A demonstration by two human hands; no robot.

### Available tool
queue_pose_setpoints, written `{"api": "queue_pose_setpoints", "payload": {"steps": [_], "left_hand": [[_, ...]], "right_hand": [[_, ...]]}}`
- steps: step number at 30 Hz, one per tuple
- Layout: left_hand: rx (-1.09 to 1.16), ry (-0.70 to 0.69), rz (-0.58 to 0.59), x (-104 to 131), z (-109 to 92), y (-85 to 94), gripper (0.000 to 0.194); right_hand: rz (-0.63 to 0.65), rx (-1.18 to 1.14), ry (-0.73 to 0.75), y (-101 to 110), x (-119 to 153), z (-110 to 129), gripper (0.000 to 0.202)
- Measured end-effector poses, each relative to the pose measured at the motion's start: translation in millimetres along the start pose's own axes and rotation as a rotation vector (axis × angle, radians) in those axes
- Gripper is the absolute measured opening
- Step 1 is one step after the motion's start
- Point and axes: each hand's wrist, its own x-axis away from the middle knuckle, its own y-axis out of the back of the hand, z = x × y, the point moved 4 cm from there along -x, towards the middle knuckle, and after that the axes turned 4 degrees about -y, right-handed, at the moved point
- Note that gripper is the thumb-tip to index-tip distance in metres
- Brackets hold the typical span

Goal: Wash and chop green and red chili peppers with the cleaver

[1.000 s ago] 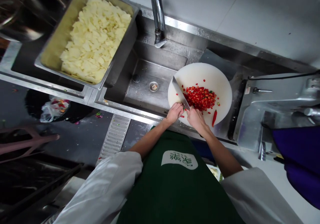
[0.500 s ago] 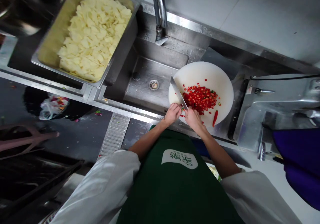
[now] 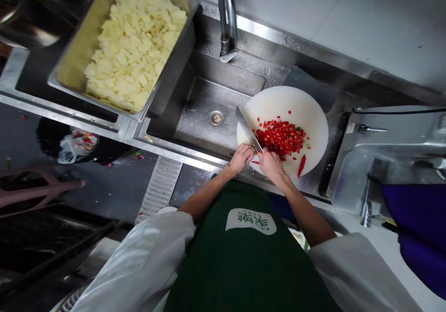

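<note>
My right hand (image 3: 271, 164) is wrapped round the handle of a kitchen knife (image 3: 248, 129), whose blade points up and to the left over the near left part of a round white cutting board (image 3: 310, 105). Just left of the blade, the fingers of my left hand (image 3: 241, 158) are curled and pressed together at the board's edge. Whatever they hold is too small and covered to make out. Chopped red chili (image 3: 283, 136) lies heaped right of the knife. One whole red chili (image 3: 301, 165) rests near the board's right edge.
Left of the board is a metal sink (image 3: 205, 131) with a faucet (image 3: 226, 24) behind it. A deep steel pan (image 3: 148, 110) of pale sliced vegetable (image 3: 135, 47) stands further left. Another steel basin (image 3: 351, 163) and dark blue cloth (image 3: 418, 224) are at the right.
The view has shifted slightly, so the surroundings sit a little further right. The knife's tip has swung slightly left against the board. Both hands stay in nearly the same place.
</note>
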Motion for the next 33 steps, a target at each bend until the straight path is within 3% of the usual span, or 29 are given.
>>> {"api": "queue_pose_setpoints", "payload": {"steps": [11, 19, 24, 30, 33], "left_hand": [[0.035, -0.020, 0.026, 3, 0, 8.3, 0.023], [-0.004, -0.024, 0.037, 0, -1, 5.1, 0.024], [0.024, -0.026, 0.030, 3, -6, 8.3, 0.023], [-0.094, -0.046, 0.018, 1, -7, 7.2, 0.022], [-0.098, -0.032, -0.045, -3, -24, 5.2, 0.022]], "right_hand": [[0.021, -0.069, 0.014, 3, -14, -7, 0.030], [0.012, -0.054, 0.031, 9, 1, -3, 0.030], [0.022, -0.098, 0.019, 2, -16, -1, 0.028], [-0.012, -0.154, 0.011, 8, -23, -28, 0.031], [-0.088, -0.178, -0.073, 21, -17, -51, 0.035]]}}
